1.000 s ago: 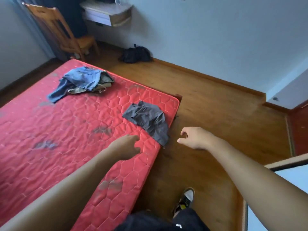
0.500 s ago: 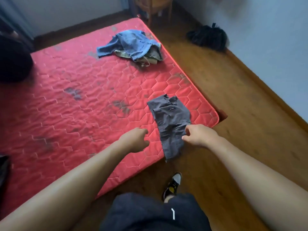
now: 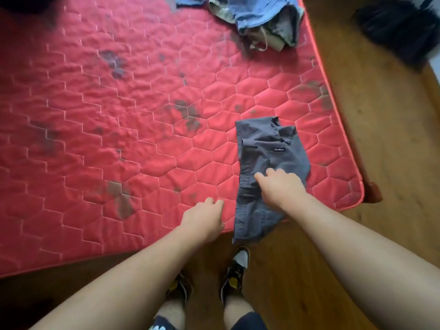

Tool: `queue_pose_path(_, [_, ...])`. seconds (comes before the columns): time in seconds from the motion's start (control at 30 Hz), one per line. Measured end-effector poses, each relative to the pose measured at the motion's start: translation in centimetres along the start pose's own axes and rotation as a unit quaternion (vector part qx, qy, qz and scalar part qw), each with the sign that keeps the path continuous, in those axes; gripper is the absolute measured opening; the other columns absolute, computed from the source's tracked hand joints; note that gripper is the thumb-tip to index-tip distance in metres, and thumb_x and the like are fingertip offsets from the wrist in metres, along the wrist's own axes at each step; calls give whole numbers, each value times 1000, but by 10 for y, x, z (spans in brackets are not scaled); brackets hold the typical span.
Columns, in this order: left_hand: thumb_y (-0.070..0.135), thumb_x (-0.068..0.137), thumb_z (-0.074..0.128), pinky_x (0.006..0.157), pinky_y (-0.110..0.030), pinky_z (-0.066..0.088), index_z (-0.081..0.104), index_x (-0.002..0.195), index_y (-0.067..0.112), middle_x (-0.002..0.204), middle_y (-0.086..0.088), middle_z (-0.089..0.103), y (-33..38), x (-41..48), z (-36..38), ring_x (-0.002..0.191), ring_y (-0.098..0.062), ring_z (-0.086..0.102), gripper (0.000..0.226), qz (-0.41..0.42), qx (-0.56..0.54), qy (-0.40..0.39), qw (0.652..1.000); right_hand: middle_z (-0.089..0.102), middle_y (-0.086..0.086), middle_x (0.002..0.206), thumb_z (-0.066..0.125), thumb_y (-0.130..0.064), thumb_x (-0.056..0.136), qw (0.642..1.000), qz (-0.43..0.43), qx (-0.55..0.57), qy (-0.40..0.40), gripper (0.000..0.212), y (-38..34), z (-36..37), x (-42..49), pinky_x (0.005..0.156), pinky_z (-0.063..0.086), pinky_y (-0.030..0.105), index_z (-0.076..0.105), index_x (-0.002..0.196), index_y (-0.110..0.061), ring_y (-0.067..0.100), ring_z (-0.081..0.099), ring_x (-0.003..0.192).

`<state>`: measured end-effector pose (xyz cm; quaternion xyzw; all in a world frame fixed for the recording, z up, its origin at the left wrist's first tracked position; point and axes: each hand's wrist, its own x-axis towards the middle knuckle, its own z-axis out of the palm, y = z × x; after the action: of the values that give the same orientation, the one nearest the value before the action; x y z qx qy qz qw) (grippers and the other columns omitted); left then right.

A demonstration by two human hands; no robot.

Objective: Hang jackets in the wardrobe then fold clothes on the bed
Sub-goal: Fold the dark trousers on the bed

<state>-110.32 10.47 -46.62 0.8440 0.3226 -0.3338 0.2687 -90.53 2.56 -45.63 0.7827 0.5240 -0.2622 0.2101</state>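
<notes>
Grey garment, thin and creased, lies at the near corner of the red hex-quilted mattress, its tail drooping over the edge. Right hand rests on it, fingers bent down; pinching or pressing, can't tell. Left hand hovers just beside it, loosely curled and holding nothing.

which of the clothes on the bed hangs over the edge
The grey garment under the right hand: its lower end droops past the near edge of the mattress. The blue denim heap lies wholly on top, far off.
</notes>
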Motion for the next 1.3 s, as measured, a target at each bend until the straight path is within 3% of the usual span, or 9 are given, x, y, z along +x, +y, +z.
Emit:
queue_pose_path(0.17, [31, 96, 49, 101, -50, 48, 40, 145, 20, 138, -10, 50, -10, 94, 79, 125, -36, 54, 50, -26, -84, -22, 996, 42, 14, 138, 51, -15, 95, 996, -12, -67, 65, 57, 13, 51, 99, 93, 46, 49, 35, 148, -28, 38, 45, 127])
queue_pose_path(0.37, [22, 88, 64, 107, -42, 45, 46, 141, 20, 137, -12, 55, 1, 166, 142, 125, -29, 55, 56, -41, -380, 10, 924, -14, 20, 167, 55, -11, 95, 990, -11, -115, 77, 69, 20, 80, 181, 117, 24, 65, 27, 153, -35, 45, -9, 154])
queue_pose_path(0.47, [21, 80, 68, 91, -49, 56, 49, 123, 30, 113, -6, 64, 8, 177, 163, 101, -26, 65, 48, -77, -495, 33, 865, -7, 22, 167, 53, -12, 96, 988, -8, -137, 71, 52, 24, 87, 198, 118, 17, 67, 39, 144, -26, 47, -9, 153])
queue_pose_path(0.53, [18, 78, 68, 78, -50, 59, 47, 112, 33, 96, -7, 69, 16, 177, 169, 87, -26, 69, 42, -85, -527, 27, 845, 15, 21, 164, 53, -15, 96, 985, -21, -155, 74, 41, 27, 88, 198, 115, 28, 62, 47, 137, -19, 48, 10, 152])
queue_pose_path(0.6, [11, 81, 65, 67, -46, 58, 42, 103, 34, 89, -11, 68, 23, 172, 168, 78, -27, 67, 39, -86, -519, 36, 850, 39, 18, 143, 55, -16, 96, 984, -36, -154, 78, 34, 29, 81, 190, 95, 47, 51, 53, 129, -14, 45, 43, 133])
queue_pose_path(0.7, [2, 82, 57, 63, -43, 51, 38, 101, 34, 87, -10, 64, 27, 156, 153, 76, -27, 61, 42, -67, -479, 57, 873, 49, 15, 123, 51, -19, 97, 984, -55, -158, 58, 31, 34, 63, 170, 72, 41, 43, 51, 127, -17, 39, 57, 113])
queue_pose_path(0.9, [4, 82, 52, 86, -47, 51, 43, 111, 28, 101, -6, 66, -20, 91, 73, 96, -36, 62, 39, -21, -336, 149, 930, 61, 7, 119, 57, -24, 93, 989, -18, -148, 14, 30, 38, -8, 109, 82, 53, 42, 64, 122, -19, 32, 62, 114])
queue_pose_path(1.1, [5, 83, 51, 75, -35, 41, 56, 113, 19, 89, 1, 58, -97, 2, -40, 89, -27, 59, 33, 46, -205, 181, 961, 69, 7, 113, 60, -43, 91, 992, -17, -98, 74, 31, 14, -126, 30, 80, 55, 39, 69, 111, -20, 31, 67, 105])
queue_pose_path(1.3, [-6, 90, 47, 88, -35, 47, 70, 110, 7, 102, -9, 61, -147, -106, -177, 96, -32, 63, 33, 112, -129, 298, 939, 69, 8, 112, 62, -54, 91, 985, -14, -63, 157, 38, -23, -268, -72, 79, 51, 37, 69, 109, -22, 32, 66, 106])
